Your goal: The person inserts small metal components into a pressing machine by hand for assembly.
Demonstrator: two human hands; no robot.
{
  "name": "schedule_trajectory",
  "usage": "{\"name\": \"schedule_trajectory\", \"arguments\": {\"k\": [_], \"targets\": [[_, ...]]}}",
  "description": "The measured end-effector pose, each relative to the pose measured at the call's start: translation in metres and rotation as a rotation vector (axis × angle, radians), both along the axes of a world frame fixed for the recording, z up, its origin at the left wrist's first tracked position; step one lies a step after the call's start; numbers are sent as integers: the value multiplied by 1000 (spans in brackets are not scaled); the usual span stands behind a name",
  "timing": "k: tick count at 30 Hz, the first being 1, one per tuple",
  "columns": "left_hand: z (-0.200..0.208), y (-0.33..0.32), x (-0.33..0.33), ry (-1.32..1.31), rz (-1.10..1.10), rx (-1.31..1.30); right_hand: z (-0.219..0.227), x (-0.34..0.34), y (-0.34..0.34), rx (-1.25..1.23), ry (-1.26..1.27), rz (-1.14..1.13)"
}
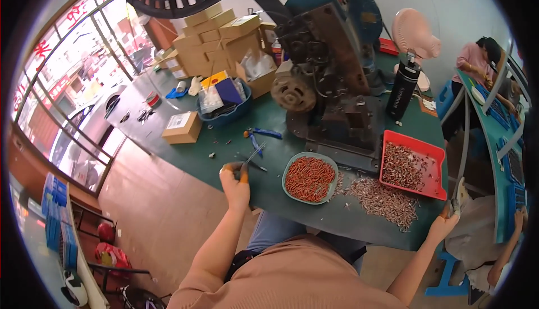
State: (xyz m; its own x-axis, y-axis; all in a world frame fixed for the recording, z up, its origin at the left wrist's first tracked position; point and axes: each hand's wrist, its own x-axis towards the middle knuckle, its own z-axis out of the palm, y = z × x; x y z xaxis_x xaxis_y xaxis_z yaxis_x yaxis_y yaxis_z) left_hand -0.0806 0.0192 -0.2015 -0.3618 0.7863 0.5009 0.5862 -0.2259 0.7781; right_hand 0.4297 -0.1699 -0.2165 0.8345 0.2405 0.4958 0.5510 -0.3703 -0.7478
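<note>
My left hand [236, 186], with dark and orange coverings on its fingers, is closed at the front edge of the green table. Thin silver prongs, like tweezers [257, 150], stick out from its fingertips. A dark slim tool [257, 166] lies just beyond. My right hand [443, 226] is at the table's right corner, its fingers bent around something greyish that I cannot make out. Between my hands stands a pale green bowl [309, 199] of small reddish-brown pieces. Beside it is a loose heap of small pinkish-grey pieces [387, 199]. A red tray [432, 190] holds more small pieces.
A heavy dark press machine [331, 84] stands behind the bowl. Blue-handled pliers [266, 133], a cardboard box [182, 127] and a blue basket [224, 119] sit left of it. A black bottle [403, 87] and a pink fan [415, 32] are right. People work at another table [499, 157].
</note>
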Motion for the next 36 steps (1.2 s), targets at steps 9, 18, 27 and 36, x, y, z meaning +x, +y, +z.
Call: {"name": "schedule_trajectory", "arguments": {"k": [9, 18, 27, 36], "targets": [[-4, 4, -2, -47, -30, 26, -6, 12, -8, 7, 62, -24], [-3, 1, -2, -133, -62, -68, 9, -4, -4, 7, 132, -63], [3, -4, -17, -588, -166, -137, -5, 15, -8, -42, -95, -47], [53, 67, -39, -603, -211, -63, -6, 19, -8, -145, -197, -142]]}}
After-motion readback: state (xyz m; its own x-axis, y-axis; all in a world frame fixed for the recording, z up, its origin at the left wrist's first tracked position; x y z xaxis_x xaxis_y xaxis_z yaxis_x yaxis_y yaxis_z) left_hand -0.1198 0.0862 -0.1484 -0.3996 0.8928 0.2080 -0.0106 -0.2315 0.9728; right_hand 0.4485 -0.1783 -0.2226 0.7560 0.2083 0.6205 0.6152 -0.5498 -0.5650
